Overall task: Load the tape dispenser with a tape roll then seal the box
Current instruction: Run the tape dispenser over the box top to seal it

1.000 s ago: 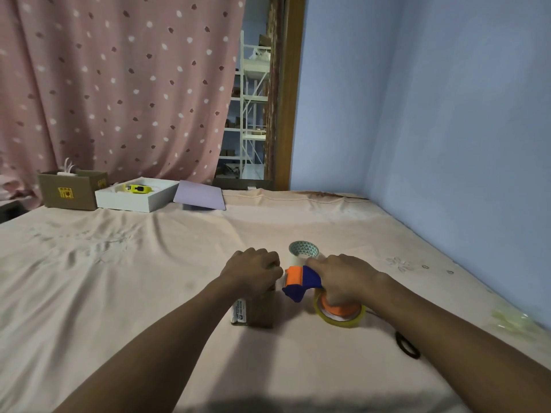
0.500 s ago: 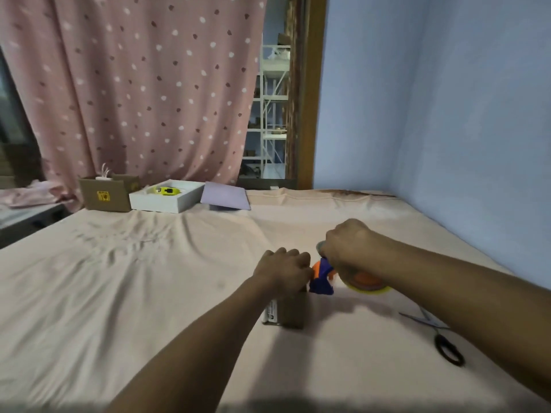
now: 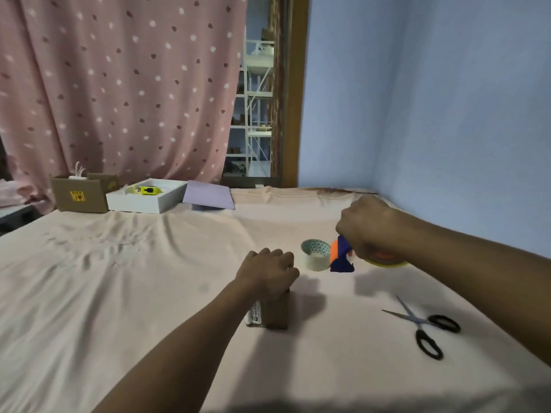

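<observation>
A small brown cardboard box (image 3: 274,315) stands on the pink bed sheet near the middle. My left hand (image 3: 267,274) rests closed on its top, pressing it down. My right hand (image 3: 365,231) grips an orange and blue tape dispenser (image 3: 341,257) lifted off the sheet, to the right of and beyond the box. A yellowish tape roll (image 3: 387,262) sits in the dispenser, mostly hidden under my hand. A second tape roll (image 3: 316,257), pale with a patterned core, lies on the sheet just left of the dispenser.
Black-handled scissors (image 3: 423,326) lie open on the sheet at the right. At the far left edge stand a brown carton (image 3: 79,195), a white tray (image 3: 146,199) holding a yellow item, and a lilac lid (image 3: 208,198). A blue wall closes the right side.
My right hand has lifted the dispenser from the sheet beside the box and carried it up and to the right. The spare roll and scissors have come into view. My left hand stays on the box.
</observation>
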A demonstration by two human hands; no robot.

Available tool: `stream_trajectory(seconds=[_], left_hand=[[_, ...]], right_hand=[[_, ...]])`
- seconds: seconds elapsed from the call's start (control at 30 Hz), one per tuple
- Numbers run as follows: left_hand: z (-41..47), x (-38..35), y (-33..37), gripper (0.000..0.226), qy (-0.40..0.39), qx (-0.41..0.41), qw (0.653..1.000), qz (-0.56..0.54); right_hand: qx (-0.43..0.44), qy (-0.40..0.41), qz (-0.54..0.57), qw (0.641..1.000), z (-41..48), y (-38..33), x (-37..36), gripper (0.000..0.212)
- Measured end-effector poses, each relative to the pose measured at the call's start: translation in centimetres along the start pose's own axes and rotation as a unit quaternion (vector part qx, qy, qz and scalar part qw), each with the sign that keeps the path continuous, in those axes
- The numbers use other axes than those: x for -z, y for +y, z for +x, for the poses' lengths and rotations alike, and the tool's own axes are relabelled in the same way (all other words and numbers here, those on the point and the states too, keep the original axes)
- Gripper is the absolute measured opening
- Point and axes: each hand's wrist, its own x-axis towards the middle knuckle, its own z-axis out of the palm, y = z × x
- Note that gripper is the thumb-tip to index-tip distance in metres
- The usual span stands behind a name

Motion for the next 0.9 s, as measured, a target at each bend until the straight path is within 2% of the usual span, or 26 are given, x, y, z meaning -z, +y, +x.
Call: stream_trajectory(seconds=[0.1,0.2,0.3,0.37,0.5,0.57,0.7,0.77,0.9], left_hand=[[0.4,0.5,0.0,0.051,-0.009,0.016,0.999,-0.032],[0.1,0.7,0.0,0.051,-0.024,0.027,0.998,-0.052],[-0.2,0.8,0.0,0.056,-0.019,0.038,0.997,-0.072],[-0.4,0.8,0.1,0.058,-0.008,0.038,0.996,-0.077],[-0.3,0.9,0.3,0.053,-0.017,0.049,0.996,-0.075],[-0.1,1.1,0.4,0.050,-0.036,0.060,0.994,-0.080],[0.3,1.1,0.7,0.050,-0.030,0.074,0.993,-0.087],[0.3,1.0,0.9,0.052,-0.003,0.073,0.991,-0.112],[0.0,0.7,0.2,0.047,0.115,0.071,0.968,-0.210]], right_hand=[[-0.022,0.002,0.065,0.998,0.2,1.0,0.2,0.024],[-0.061,-0.028,0.184,0.981,0.4,0.1,-0.4,0.032],[-0.105,-0.070,0.389,0.912,0.4,-1.1,-1.7,0.036],[-0.109,-0.087,0.482,0.865,0.4,-2.1,-2.8,0.036],[-0.126,-0.114,0.556,0.814,0.3,-4.6,-4.8,0.013],[-0.145,-0.122,0.587,0.787,0.4,-5.7,-5.8,0.021],[-0.179,-0.118,0.663,0.717,0.8,-7.4,-8.0,0.017],[-0.178,-0.121,0.672,0.709,0.8,-7.9,-8.6,0.017],[-0.177,-0.118,0.645,0.734,0.9,-8.4,-9.5,0.036]])
